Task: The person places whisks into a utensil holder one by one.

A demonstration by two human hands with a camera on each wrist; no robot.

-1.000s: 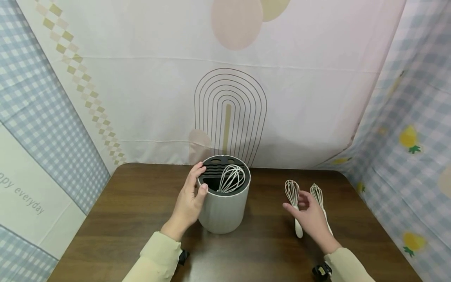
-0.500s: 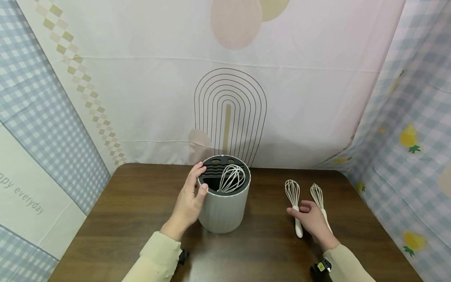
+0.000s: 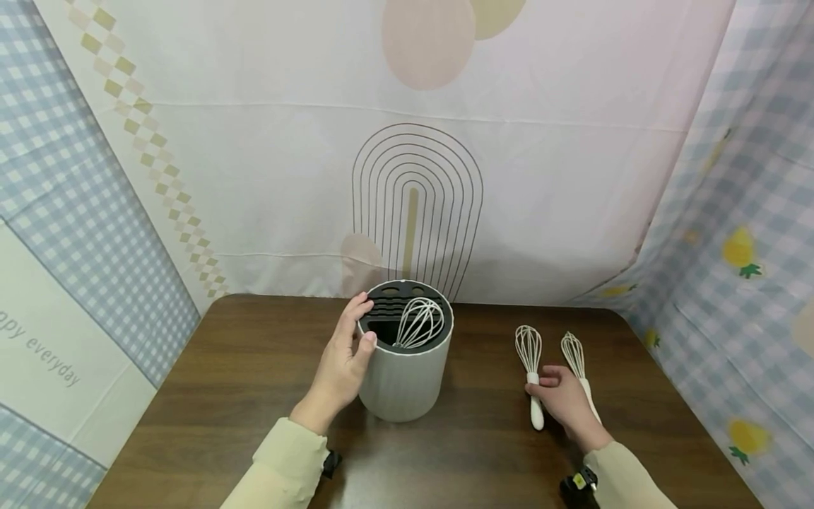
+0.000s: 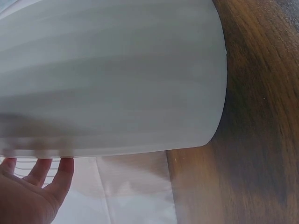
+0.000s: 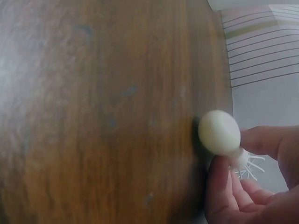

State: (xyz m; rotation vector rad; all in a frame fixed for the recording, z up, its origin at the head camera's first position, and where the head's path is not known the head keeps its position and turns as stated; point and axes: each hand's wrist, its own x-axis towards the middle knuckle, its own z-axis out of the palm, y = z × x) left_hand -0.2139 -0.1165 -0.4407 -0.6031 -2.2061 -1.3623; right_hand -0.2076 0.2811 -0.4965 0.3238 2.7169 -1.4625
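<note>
White whisk [image 3: 532, 379]: between holder [image 3: 402, 389] and second whisk [image 3: 583, 383] (whether it touches the bench [image 3: 483, 438], I cannot tell).
Right grip [image 3: 562, 400]: narrow, thumb and fingers pinching the handle.
Left grip [image 3: 340, 369]: wide, curved round the holder's rim.

R hand [image 3: 568, 400] lower vs 1s ago, fingers [image 5: 220, 191] now pinching mid whisk hndl [image 3: 537, 413]

Open lanes run along the left edge of the brown wooden table [image 3: 254, 367] and between the pale grey, black-topped cylindrical holder [image 3: 403, 385] and the nearer white wire whisk [image 3: 533, 377]. The left grip [image 3: 341, 363] blocks the holder's left side; the right grip [image 3: 564, 397] obstructs the gap before the right-hand white wire whisk [image 3: 585, 387]. White patterned cloth [image 3: 286, 198] walls the back edge.
</note>
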